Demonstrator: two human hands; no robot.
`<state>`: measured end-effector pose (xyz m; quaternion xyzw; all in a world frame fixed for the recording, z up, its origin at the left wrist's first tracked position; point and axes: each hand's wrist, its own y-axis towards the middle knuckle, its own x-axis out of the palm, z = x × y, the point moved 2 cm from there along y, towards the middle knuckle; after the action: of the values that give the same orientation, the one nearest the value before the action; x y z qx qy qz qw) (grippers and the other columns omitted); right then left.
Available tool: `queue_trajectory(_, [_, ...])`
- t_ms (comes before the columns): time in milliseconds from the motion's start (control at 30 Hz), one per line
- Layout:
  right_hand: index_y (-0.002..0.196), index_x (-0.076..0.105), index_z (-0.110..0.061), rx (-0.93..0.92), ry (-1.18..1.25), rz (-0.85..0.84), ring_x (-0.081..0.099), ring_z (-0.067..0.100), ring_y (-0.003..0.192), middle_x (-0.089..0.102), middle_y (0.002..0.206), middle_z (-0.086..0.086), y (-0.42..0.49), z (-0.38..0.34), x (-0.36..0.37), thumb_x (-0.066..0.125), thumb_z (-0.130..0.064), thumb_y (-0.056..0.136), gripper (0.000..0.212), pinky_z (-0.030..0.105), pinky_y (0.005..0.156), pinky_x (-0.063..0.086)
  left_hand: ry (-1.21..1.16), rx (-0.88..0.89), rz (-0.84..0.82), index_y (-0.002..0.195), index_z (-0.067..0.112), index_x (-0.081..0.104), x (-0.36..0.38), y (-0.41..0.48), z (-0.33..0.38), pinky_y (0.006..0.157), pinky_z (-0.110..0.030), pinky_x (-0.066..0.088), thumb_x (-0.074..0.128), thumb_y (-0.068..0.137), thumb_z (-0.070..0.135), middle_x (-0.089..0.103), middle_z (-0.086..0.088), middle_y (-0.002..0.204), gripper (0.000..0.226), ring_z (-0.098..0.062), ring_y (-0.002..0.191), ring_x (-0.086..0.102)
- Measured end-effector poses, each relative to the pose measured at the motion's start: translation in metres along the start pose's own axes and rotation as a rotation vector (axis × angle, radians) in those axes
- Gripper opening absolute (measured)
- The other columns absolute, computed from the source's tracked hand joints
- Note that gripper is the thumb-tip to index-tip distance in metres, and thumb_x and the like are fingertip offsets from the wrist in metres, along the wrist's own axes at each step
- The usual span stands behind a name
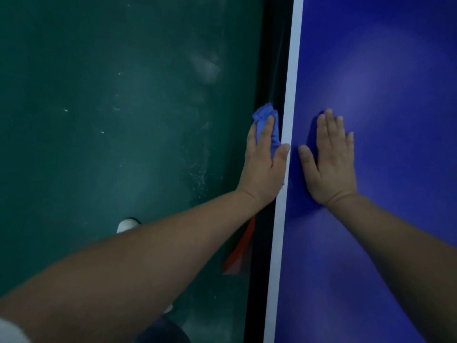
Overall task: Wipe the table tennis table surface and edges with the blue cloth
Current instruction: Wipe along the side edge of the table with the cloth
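Floor (99,120), green, fills the 9 o'clock side; table (395,70), blue, fills the 3 o'clock side. Right hand (331,164) lies flat on the tabletop, fingers straight, pointing to 12 o'clock. Left hand (264,164) — just beside it at 9 o'clock, not touching — presses the cloth (263,115) against the table's side edge with straight fingers, thumb over the white line (294,70).

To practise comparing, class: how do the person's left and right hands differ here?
The left hand presses the cloth against the table's side edge; the right hand holds nothing. The left hand's thumb rests on the white line; the right hand lies flat on the blue top. Both point forward, fingers fairly straight.
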<state>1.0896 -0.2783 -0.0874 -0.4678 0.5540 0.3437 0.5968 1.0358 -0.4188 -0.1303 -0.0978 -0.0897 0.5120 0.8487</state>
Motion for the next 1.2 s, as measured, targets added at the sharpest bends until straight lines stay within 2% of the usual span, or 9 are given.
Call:
queue_trajectory(133, [0.16,0.009,-0.008,-0.01,0.0,0.021,-0.002,0.023,0.156,0.003,0.169,0.005,0.004,0.002,0.003,0.017,-0.053,0.103,0.073,0.051,0.125,0.001,-0.004,0.011,-0.034,0.161,0.027,0.011,0.005,-0.08,-0.026,0.125,-0.023,0.004,0.041,0.106,0.032,-0.002,0.005,0.169,0.062,-0.006,0.154,-0.003])
queue_trajectory(267, [0.16,0.011,-0.006,-0.022,0.015,0.029,-0.001,0.024,0.156,0.004,0.168,0.005,0.005,0.005,0.003,0.018,-0.052,0.104,0.073,0.051,0.125,0.001,-0.044,-0.104,-0.078,0.155,0.054,0.006,0.009,-0.132,-0.029,0.123,-0.018,0.005,0.038,0.105,0.04,-0.01,0.019,0.166,0.061,0.002,0.152,-0.005])
queue_trajectory(400, [0.16,0.01,-0.006,-0.036,0.012,0.033,-0.002,0.024,0.156,0.004,0.168,0.005,0.006,0.005,0.005,0.014,-0.055,0.103,0.074,0.05,0.125,-0.001,-0.015,-0.062,0.013,0.156,0.036,0.012,0.008,-0.04,-0.003,0.124,-0.022,0.007,0.039,0.106,0.029,0.001,0.001,0.168,0.058,-0.005,0.154,0.002])
queue_trajectory(567, [0.159,0.011,-0.005,-0.037,0.029,0.037,0.0,0.026,0.155,0.005,0.167,0.006,0.006,0.005,0.002,0.021,-0.048,0.103,0.07,0.053,0.125,0.002,-0.074,-0.011,0.109,0.158,0.011,0.025,-0.001,0.097,0.034,0.114,-0.006,0.016,0.043,0.106,0.01,0.018,-0.009,0.163,0.055,0.002,0.137,0.022])
queue_trajectory(733, [0.159,0.011,-0.006,-0.039,0.02,0.042,-0.001,0.024,0.156,0.004,0.167,0.005,0.006,0.006,0.004,0.021,-0.048,0.104,0.07,0.055,0.124,0.003,-0.034,-0.003,0.081,0.159,0.019,0.023,0.005,0.018,0.009,0.125,-0.024,0.01,0.042,0.107,0.022,0.011,-0.001,0.167,0.055,-0.006,0.153,0.009])
queue_trajectory(900, [0.159,0.009,-0.006,-0.04,0.015,0.035,0.0,0.025,0.156,0.004,0.168,0.006,0.006,0.008,0.006,0.02,-0.048,0.104,0.071,0.054,0.124,0.004,-0.007,-0.045,0.007,0.156,0.032,0.019,0.009,-0.074,-0.013,0.122,-0.017,0.008,0.041,0.105,0.026,0.007,-0.001,0.168,0.056,-0.005,0.154,0.006])
queue_trajectory(1033, [0.159,0.009,-0.006,-0.046,0.009,0.034,0.0,0.025,0.156,0.004,0.168,0.006,0.006,0.009,0.007,0.019,-0.051,0.104,0.072,0.053,0.125,0.002,0.01,-0.046,-0.024,0.156,0.027,0.017,0.003,-0.019,0.001,0.122,-0.017,0.006,0.042,0.106,0.024,0.004,-0.005,0.167,0.057,-0.008,0.154,0.003])
queue_trajectory(1133, [0.16,0.009,-0.007,-0.041,0.017,0.029,0.0,0.024,0.156,0.004,0.168,0.005,0.006,0.008,0.006,0.015,-0.055,0.104,0.073,0.052,0.125,0.002,0.012,-0.033,-0.015,0.16,0.016,0.018,-0.007,0.072,0.026,0.117,-0.009,0.009,0.042,0.108,0.018,0.006,-0.01,0.166,0.057,0.001,0.143,0.011])
queue_trajectory(1200, [0.16,0.011,-0.007,-0.037,0.03,0.033,0.001,0.024,0.156,0.006,0.168,0.005,0.005,0.007,0.006,0.016,-0.054,0.104,0.073,0.053,0.125,0.004,-0.015,-0.057,0.012,0.16,0.014,0.019,-0.01,0.115,0.045,0.116,-0.011,0.014,0.041,0.108,0.017,0.011,-0.009,0.165,0.056,0.0,0.139,0.019])
